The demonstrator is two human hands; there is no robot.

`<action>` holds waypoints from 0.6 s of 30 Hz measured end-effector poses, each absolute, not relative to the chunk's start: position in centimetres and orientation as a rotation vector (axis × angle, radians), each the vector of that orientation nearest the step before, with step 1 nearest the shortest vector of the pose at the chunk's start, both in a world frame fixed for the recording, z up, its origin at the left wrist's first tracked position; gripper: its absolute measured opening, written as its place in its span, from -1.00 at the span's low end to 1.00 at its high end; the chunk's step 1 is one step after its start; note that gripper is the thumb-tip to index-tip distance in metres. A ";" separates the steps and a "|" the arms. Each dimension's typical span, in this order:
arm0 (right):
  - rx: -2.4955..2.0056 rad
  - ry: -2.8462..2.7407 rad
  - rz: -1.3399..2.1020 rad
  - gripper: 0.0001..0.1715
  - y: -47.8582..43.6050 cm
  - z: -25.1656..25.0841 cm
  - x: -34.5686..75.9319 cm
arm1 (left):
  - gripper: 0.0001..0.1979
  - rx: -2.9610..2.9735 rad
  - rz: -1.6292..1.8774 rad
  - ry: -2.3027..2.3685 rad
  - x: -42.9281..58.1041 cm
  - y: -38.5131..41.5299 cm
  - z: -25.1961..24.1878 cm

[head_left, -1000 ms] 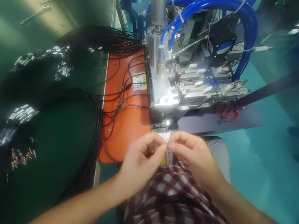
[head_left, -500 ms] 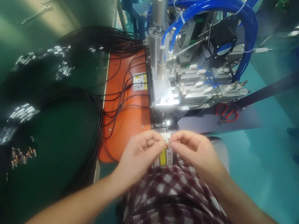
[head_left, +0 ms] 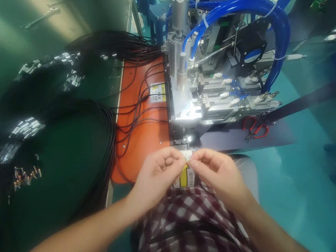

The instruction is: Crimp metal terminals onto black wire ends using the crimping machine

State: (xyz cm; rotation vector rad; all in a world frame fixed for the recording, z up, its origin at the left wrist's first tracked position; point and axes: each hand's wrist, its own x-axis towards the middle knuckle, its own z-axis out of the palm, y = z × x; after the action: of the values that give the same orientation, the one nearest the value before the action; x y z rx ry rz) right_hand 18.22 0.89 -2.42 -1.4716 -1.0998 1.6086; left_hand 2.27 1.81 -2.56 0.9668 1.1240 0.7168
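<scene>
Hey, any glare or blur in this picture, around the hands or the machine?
Head view: glare whitens part of the machine; head view: left hand and right hand look fairly clear, but the tiny piece between them is too indistinct to identify; head view: black cables blur into darkness at left.

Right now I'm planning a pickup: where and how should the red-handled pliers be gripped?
Probably by the outer red handle, right hand, once free, coming from the near right: the pliers lie splayed, jaws facing the near side, the other handle closer to the machine.
</scene>
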 end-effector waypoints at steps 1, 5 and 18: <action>-1.467 -1.125 1.609 -0.75 0.9 -2.5 18.4 | -0.78 0.969 0.709 1.125 2.3 1.8 -2.5; -1.485 -1.266 1.470 -0.73 0.9 -2.7 18.8 | -0.80 0.979 0.683 1.111 2.2 1.7 -2.5; -1.462 -1.298 1.474 -0.82 0.8 -2.9 18.5 | -0.80 0.990 0.672 1.106 2.3 1.7 -2.7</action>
State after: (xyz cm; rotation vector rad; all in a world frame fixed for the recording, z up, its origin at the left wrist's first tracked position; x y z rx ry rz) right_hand 18.53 0.81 -2.90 -1.4620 -1.2975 1.4739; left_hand 2.30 1.72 -2.70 0.9896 1.1056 0.6719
